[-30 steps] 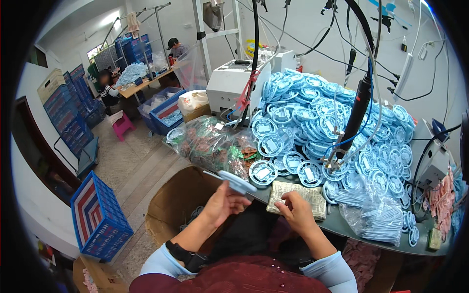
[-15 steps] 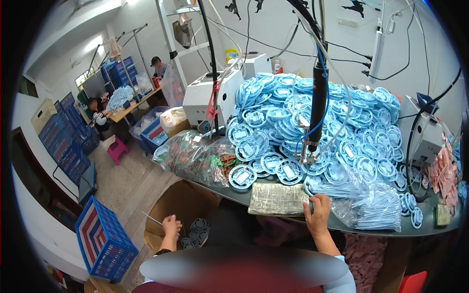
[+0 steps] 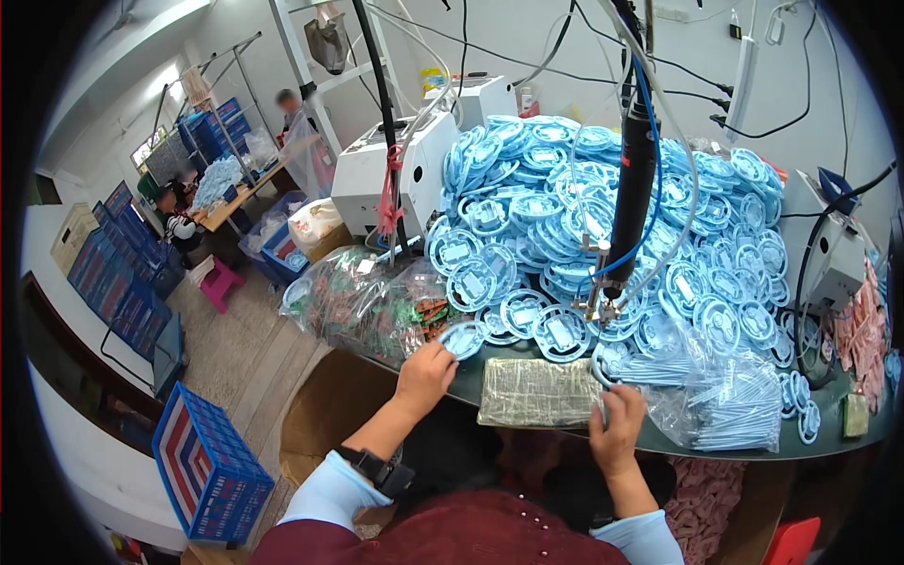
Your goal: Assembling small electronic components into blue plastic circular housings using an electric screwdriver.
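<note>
My left hand (image 3: 426, 379) is closed on the near edge of a light-blue round plastic part (image 3: 463, 340), which lies tilted at the front of the pile. At the right end of a flat, tape-wrapped block (image 3: 535, 391), my right hand (image 3: 619, 426) has its fingers curved and the thumb apart. Its fingertips are close to the lower end of a curved light-blue piece (image 3: 600, 369); whether they touch it I cannot tell. Above the block hangs a black cylindrical tool (image 3: 633, 198) with a metal tip. A large pile of light-blue round parts (image 3: 556, 212) fills the table behind.
Clear bags hold green and brown pieces (image 3: 363, 297) at left and thin light-blue sticks (image 3: 734, 405) at right. White machine boxes (image 3: 400, 174) stand behind. A cardboard box (image 3: 315, 405) and a blue crate (image 3: 212, 466) are on the floor. Other people sit at a far table (image 3: 235, 209).
My left hand has risen from over the cardboard box to the table and taken hold of a round part; the thin white stick no longer shows. My right hand has shifted slightly down.
</note>
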